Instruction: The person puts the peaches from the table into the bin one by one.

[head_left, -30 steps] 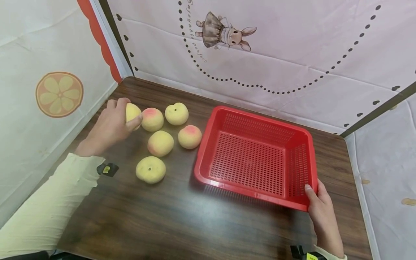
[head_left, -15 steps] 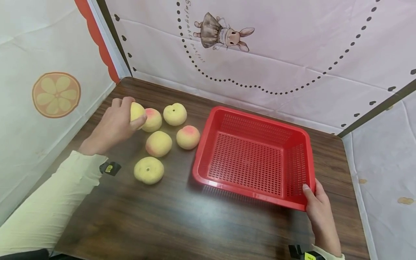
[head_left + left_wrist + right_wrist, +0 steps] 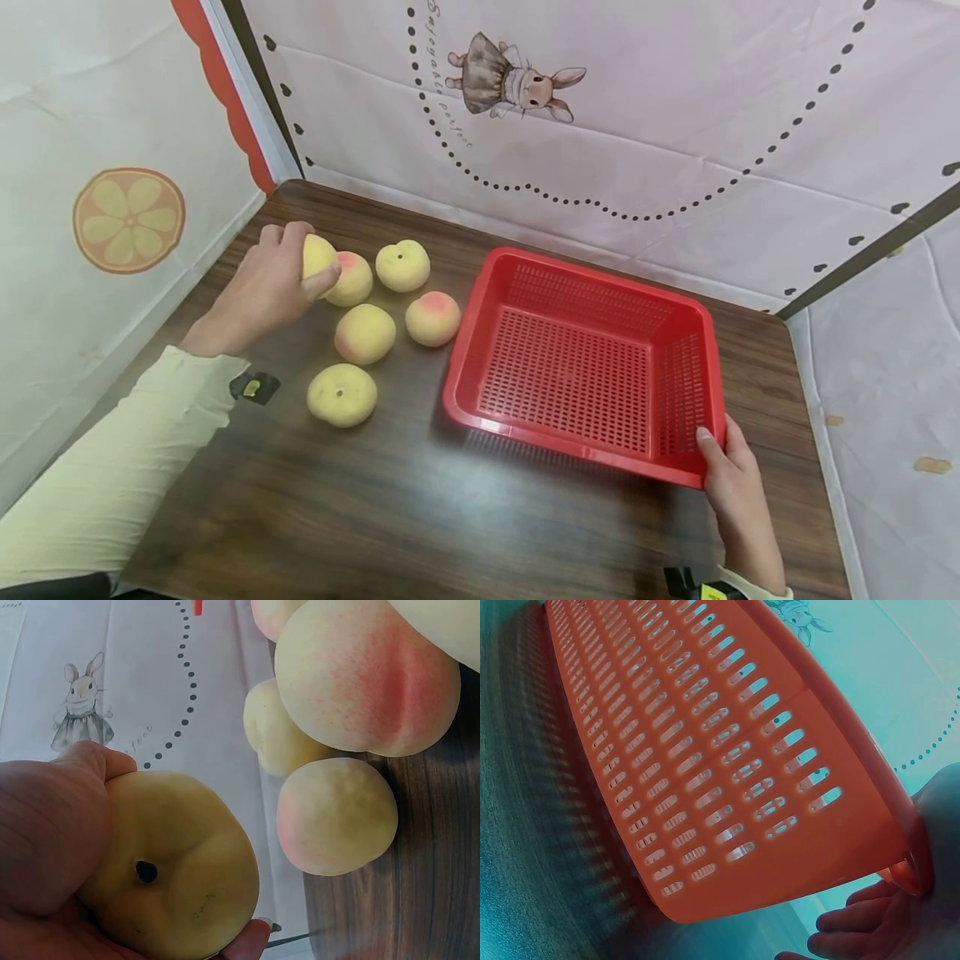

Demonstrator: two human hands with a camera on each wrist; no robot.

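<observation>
My left hand [image 3: 266, 283] grips a yellow peach [image 3: 180, 862] between thumb and fingers at the far left; a dark stem hole shows in its underside in the left wrist view. Just right of it sits a pink-topped peach [image 3: 352, 279]. Several more peaches lie about, among them a pale one [image 3: 402, 266] at the back, one near the basket [image 3: 432, 319], one in the middle [image 3: 365, 334] and one in front [image 3: 342, 395]. With thumb over the rim, my right hand [image 3: 738, 483] holds the front right corner of a red perforated plastic basket [image 3: 480, 417], which has nothing inside.
The brown wooden table [image 3: 450, 533] bears everything. A white cloth wall with a printed rabbit [image 3: 517, 77] rises behind the table. On the left stands another cloth wall with an orange-slice print [image 3: 129, 220], and a third borders the right side.
The left hand, with the peach in its grip, has shifted slightly right toward the pink-topped peach. The right hand still holds the basket corner, and the view has shifted a little.
</observation>
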